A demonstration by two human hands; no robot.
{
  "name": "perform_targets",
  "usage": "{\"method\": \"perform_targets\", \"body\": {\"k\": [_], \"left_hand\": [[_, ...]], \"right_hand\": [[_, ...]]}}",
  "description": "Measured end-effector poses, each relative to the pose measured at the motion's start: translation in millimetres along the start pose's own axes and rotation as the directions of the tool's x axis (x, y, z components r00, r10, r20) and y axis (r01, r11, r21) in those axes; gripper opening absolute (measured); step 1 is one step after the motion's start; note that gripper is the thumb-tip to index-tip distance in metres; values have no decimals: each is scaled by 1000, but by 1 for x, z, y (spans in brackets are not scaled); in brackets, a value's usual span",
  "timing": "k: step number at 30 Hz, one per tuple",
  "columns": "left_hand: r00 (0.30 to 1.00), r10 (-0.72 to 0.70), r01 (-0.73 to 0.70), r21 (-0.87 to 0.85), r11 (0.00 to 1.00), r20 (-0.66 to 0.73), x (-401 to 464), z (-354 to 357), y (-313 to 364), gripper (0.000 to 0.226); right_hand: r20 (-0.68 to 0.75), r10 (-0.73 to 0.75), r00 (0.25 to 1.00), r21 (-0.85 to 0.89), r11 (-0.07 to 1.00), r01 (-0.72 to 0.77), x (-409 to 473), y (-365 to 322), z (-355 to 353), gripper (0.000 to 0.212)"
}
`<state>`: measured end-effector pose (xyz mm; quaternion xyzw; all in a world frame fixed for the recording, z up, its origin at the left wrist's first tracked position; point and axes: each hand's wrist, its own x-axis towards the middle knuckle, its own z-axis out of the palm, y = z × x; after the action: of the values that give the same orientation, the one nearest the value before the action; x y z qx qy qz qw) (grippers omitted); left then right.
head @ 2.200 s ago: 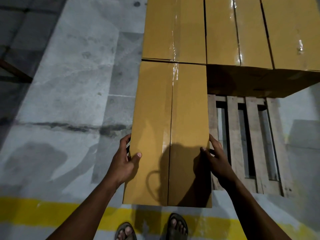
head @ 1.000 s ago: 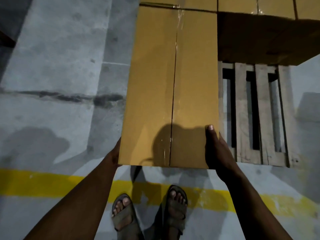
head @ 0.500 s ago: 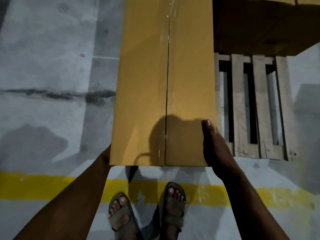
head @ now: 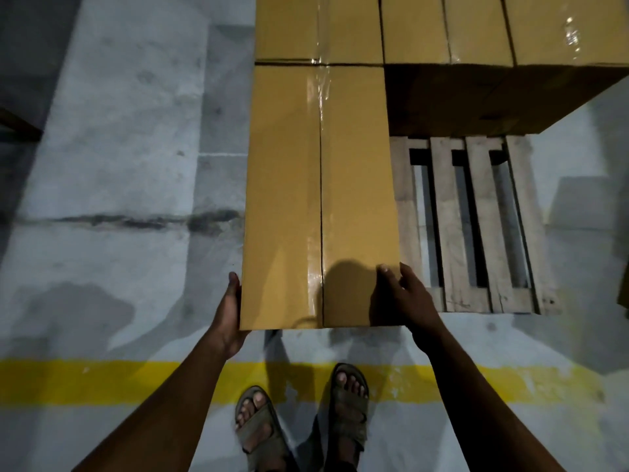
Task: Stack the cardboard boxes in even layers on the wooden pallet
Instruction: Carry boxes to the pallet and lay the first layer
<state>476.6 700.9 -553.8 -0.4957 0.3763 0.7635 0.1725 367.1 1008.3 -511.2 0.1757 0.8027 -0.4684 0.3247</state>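
Observation:
A long taped cardboard box (head: 320, 199) lies along the left edge of the wooden pallet (head: 483, 226). Its far end butts against the box behind it. The near end reaches slightly past the pallet's front edge. My left hand (head: 229, 311) presses flat against the box's left side at the near corner, fingers straight. My right hand (head: 405, 301) grips the near right corner, thumb on top and fingers down the side. More stacked boxes (head: 476, 28) fill the back of the pallet, level with this box's top.
Bare pallet slats show to the right of the box, in front of the stack. A yellow floor line (head: 102, 383) runs across the concrete under my sandalled feet (head: 258, 427). Open concrete floor lies to the left.
My hands slid from the box's sides back to its near corners. My left hand, hidden by the box a moment ago, now shows flat against the left side. The box stays against the one behind.

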Motion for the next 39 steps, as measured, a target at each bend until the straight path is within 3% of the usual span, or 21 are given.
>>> {"method": "perform_targets", "body": {"k": [2, 6, 9, 13, 21, 26, 31, 39], "left_hand": [[1000, 17, -17, 50, 999, 12, -17, 1, 16, 66], [993, 92, -77, 205, 976, -67, -67, 18, 47, 68], [988, 131, -105, 247, 963, -87, -118, 37, 69, 61], [986, 165, -146, 310, 939, -34, -196, 65, 92, 69], [961, 267, -274, 356, 893, 71, -369, 127, 122, 56], [941, 317, -337, 377, 863, 118, -450, 163, 127, 49], [929, 323, -370, 441, 818, 180, -505, 212, 123, 46], [863, 377, -504, 515, 693, 337, -550, 318, 127, 38]], "right_hand": [[24, 10, 1000, -31, 999, -9, -11, -1, -12, 66], [93, 54, 994, -49, 998, -49, -57, -13, -35, 37], [80, -12, 997, -128, 992, 23, -93, -21, -53, 31], [62, -74, 995, -78, 994, 78, -166, -59, -77, 11], [-17, -187, 982, -79, 980, 185, -297, -148, -131, 23], [-100, -252, 963, 14, 967, 254, -360, -188, -169, 21], [-217, -235, 947, 120, 957, 265, -407, -206, -214, 20], [-291, -239, 927, 151, 945, 290, -433, -212, -301, 23]]}}
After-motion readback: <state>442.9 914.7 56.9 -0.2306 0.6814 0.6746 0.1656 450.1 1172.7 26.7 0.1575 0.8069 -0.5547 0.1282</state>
